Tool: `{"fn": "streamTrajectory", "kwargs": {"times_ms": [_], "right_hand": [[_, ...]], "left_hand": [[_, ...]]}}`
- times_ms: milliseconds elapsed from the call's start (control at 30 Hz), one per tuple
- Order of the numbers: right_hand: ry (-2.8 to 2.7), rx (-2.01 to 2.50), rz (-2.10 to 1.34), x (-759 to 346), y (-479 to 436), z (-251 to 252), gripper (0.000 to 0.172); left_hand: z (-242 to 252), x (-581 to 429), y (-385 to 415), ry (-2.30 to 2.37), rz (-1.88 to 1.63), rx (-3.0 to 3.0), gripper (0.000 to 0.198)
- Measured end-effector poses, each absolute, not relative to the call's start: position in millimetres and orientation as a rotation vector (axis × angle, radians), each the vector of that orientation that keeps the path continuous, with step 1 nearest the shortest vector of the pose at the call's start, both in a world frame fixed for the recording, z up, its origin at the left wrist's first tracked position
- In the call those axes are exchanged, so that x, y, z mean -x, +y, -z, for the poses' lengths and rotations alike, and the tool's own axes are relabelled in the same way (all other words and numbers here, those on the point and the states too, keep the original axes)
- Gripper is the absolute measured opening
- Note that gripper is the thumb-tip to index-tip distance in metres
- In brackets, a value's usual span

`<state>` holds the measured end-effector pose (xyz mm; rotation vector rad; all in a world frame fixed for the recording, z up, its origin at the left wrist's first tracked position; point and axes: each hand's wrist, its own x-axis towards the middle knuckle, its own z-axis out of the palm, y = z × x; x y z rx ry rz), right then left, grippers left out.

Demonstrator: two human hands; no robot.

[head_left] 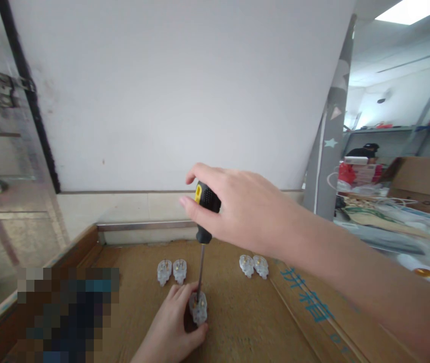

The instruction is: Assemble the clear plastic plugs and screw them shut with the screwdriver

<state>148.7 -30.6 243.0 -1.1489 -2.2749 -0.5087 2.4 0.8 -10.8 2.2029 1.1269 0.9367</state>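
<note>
While the right hand [245, 206] grips the screwdriver [207, 201] upright, its tip in the clear plug [199, 311] that the left hand [171, 330] pinches on the desk [241, 315] at 6 o'clock, a tilted shaft could slip off and jab those fingers.

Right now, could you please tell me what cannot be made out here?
Head view:
- Tip of the screwdriver: too small to see at the plug, half covered by the left hand.
- Its handle: mostly inside the right hand.
- Lower-left patch: pixelated.
- Part of the blue print: behind the right forearm.
</note>
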Motion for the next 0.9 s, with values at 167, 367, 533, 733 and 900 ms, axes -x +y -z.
{"fn": "streamTrajectory", "kwargs": {"times_ms": [167,367,533,733,900], "right_hand": [[-2.350,1.062,0.227,-152,-29,-244,0.026],[-2.267,1.170,0.522,-150,-32,-243,0.029],[-2.352,1.056,0.244,-150,-33,-245,0.024],[-2.336,1.236,0.667,-146,-40,-249,0.030],[-2.430,1.071,0.329,-146,-46,-249,0.033]], "left_hand": [[11,-3,2,1.119,-0.957,-2.188,0.056],[14,-3,3,1.117,-0.968,-2.199,0.057],[15,-3,4,1.121,-0.958,-2.195,0.058],[16,-3,5,1.113,-0.964,-2.210,0.057],[15,-3,4,1.120,-0.956,-2.220,0.057]]}}
